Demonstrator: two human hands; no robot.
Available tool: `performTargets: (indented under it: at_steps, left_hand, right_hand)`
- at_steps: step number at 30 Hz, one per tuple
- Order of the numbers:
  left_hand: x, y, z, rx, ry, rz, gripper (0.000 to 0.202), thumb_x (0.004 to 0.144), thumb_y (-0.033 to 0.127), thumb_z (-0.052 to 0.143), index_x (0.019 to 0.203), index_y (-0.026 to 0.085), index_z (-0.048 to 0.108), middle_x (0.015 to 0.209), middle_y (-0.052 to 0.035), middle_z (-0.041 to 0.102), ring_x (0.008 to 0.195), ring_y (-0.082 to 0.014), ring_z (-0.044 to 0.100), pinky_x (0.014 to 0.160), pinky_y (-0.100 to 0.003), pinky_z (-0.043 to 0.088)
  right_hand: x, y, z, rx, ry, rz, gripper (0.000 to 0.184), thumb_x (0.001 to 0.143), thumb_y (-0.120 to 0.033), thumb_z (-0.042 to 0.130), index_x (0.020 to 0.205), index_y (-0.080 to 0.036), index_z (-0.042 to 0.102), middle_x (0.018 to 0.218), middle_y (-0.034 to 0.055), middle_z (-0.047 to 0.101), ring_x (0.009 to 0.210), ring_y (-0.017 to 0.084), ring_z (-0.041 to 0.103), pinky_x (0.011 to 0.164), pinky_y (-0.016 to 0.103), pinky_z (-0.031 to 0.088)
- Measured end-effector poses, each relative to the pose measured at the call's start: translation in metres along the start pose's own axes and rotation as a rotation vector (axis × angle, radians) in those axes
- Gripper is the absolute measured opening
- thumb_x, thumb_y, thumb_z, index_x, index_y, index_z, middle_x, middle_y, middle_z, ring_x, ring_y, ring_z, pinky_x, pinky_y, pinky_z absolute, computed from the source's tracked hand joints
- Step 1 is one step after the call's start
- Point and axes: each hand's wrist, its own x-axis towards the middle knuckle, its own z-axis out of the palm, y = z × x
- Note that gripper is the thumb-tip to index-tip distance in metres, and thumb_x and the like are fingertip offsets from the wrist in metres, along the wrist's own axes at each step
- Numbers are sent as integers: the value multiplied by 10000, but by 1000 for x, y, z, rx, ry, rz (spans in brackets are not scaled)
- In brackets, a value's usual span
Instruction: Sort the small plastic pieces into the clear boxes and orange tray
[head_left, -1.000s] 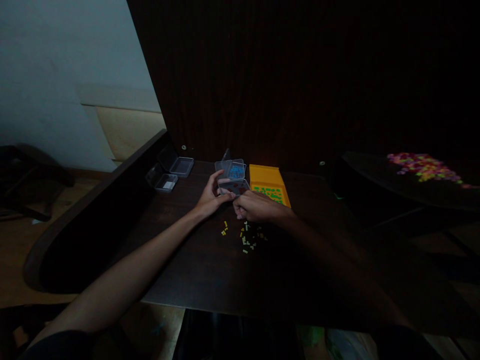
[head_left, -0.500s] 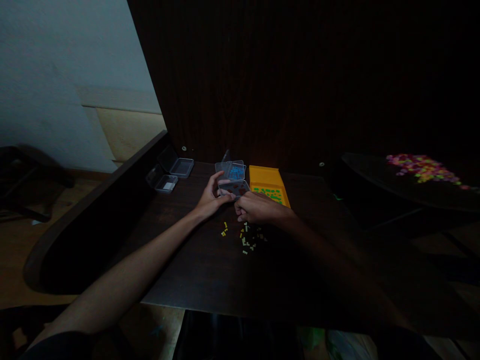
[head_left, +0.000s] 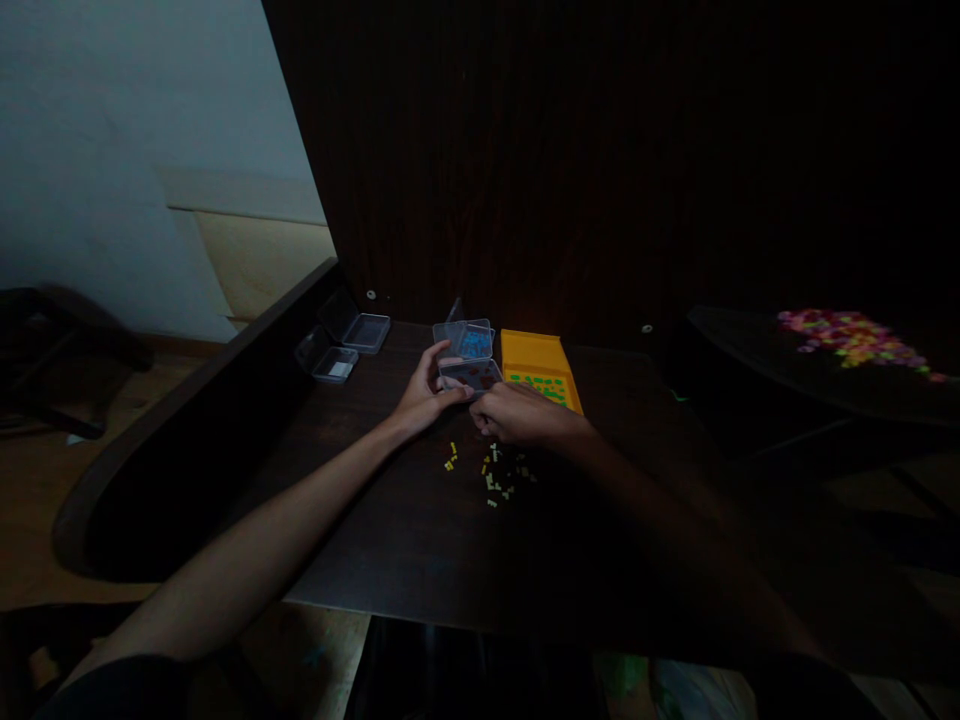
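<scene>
My left hand (head_left: 421,396) grips the near left edge of a small clear plastic box (head_left: 472,374) that holds red pieces, on a dark wooden table (head_left: 390,520). My right hand (head_left: 517,414) is closed at the same box's near right corner, fingers curled against it. Behind it stands a second clear box (head_left: 468,340) with blue pieces. A yellow tray (head_left: 537,368) with green pieces lies just right of the boxes. Small yellow and white loose pieces (head_left: 496,474) are scattered on the table under my right wrist.
Two more clear boxes (head_left: 346,345) with open lids sit at the table's far left corner. A dark wooden panel rises behind the table. A pile of pink and yellow pieces (head_left: 851,336) lies on a dark surface to the far right. The scene is very dim.
Both hands stay on the box with red pieces; they have barely shifted. The view has drifted slightly.
</scene>
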Motion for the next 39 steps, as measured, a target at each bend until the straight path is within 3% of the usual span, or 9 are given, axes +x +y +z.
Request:
performTargets:
  at_steps: [20,30,39]
  left_hand:
    - [0,0,1,-20,0,3,829,588,189,820,1306,252,411,1170,-50,561,726,-76,620,780,-286,541]
    - [1,-2,0,-5,-4,20,832,600,184,811,1324,250,406,1164,-64,568,718,-77,623,759,-280,536]
    - [0,-1,1,-9,-6,10,825,612,177,807,1326,244,400,1188,-74,557,738,-78,628,787,-285,533]
  right_hand:
    - [1,9,1,39,-19,-15,140,837,-196,580,924,-209,688,877,53,650,785,163,570,595,237,312]
    - [0,1,-4,19,-39,-1,113,841,-279,645,908,-201,693,873,55,654,793,178,591,600,256,316]
    - [-5,-7,-9,-66,-59,45,164,860,-251,590,955,-175,699,959,115,659,905,227,606,677,273,379]
